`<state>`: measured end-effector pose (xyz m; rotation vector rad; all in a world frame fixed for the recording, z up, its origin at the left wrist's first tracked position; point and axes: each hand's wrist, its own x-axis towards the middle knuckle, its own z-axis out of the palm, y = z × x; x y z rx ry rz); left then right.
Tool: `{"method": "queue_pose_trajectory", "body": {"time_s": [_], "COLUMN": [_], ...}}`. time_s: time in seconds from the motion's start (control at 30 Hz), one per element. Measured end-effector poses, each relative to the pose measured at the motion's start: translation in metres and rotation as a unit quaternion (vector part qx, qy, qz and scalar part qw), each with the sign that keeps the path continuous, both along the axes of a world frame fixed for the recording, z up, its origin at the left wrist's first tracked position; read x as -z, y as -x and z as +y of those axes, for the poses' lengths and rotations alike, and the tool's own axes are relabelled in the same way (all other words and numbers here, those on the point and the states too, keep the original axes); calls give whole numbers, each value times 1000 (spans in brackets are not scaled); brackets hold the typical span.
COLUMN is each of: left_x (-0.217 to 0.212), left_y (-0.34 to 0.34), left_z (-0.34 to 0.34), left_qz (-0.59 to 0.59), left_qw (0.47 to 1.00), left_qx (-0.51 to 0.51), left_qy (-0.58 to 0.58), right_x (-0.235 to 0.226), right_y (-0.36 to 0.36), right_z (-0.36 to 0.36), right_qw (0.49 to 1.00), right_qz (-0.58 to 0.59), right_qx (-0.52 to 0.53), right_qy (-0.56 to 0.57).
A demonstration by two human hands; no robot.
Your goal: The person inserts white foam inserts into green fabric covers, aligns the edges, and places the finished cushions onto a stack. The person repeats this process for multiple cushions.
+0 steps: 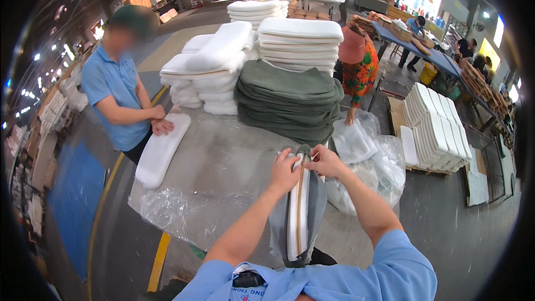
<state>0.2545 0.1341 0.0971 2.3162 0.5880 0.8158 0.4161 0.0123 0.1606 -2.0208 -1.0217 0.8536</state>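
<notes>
Your left hand [285, 171] and right hand [325, 161] pinch the far end of a white foam cushion [297, 212] on the worktop [223, 167]. Its grey cover [317, 206] is partly on, the zipper appearing unclosed along its length.

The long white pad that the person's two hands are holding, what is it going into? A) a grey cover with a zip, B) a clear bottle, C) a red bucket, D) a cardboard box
A: the left hand and right hand grip the top end of the white foam pad, which sits inside a grey zipped cover whose zip runs along the pad.
</notes>
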Motion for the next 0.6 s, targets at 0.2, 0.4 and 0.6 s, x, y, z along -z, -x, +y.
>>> {"method": "queue_pose_trajectory", "body": {"time_s": [0.2,0.4,0.6], "left_x": [-31,-25,-19], "left_y": [-42,-47,-50], "left_z": [7,15,27], "left_qz": [15,-32,-55], "left_qw": [988,997,997], "left_qx": [42,47,57], "left_qy": [148,61,13], "right_x": [28,48,58], "right_y": [-1,21,13], "right_z": [-4,3,9], "right_qw": [983,958,952], "right_qz": [-29,37,148], "right_qx": [130,133,108], "right_qy": [-127,-251,-247]}}
